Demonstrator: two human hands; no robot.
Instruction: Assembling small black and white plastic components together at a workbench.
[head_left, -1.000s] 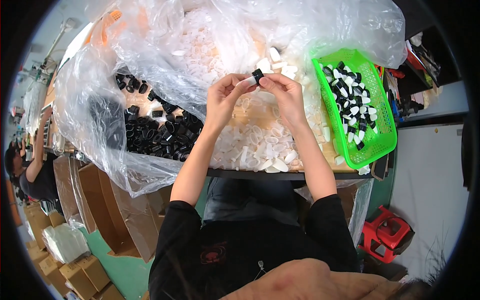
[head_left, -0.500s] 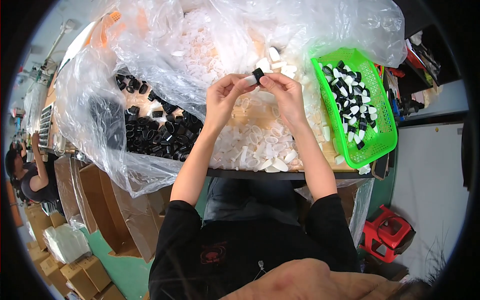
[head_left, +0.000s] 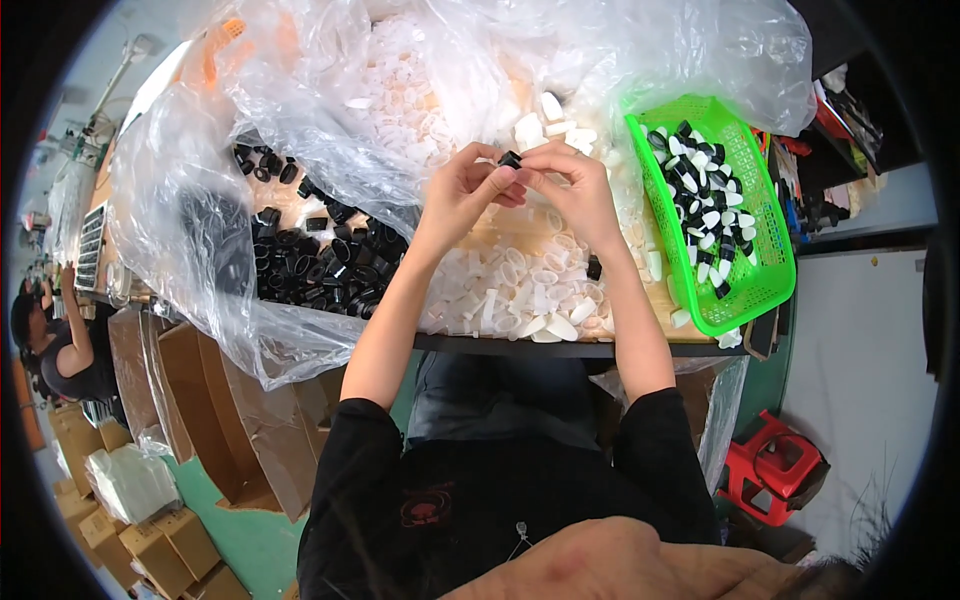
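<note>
Head cam, taking 12 as straight out from the person: both hands are up close together, and the left hand (head_left: 463,195) and right hand (head_left: 575,185) are pinching one small black part (head_left: 510,159) between thumbs and fingertips, so barely any gap in either grip. Can't really tell what's tucked under the fingers, they're in the way. Straight down at 6 there's a loose pile of whitish rings (head_left: 520,285) on the table, plus a few solid white tips (head_left: 540,125) up around 1, just past the right hand. Over at 3 sits a bright green basket (head_left: 735,308), mesh sides, with a bunch of black-and-white pieces (head_left: 705,205) lying jumbled inside. Around 8 to 9 it's a heap of black rings (head_left: 330,260) with crumpled clear plastic (head_left: 185,170) around it. Further out, roughly 8, an open cardboard box (head_left: 215,400) stands below table level.
</note>
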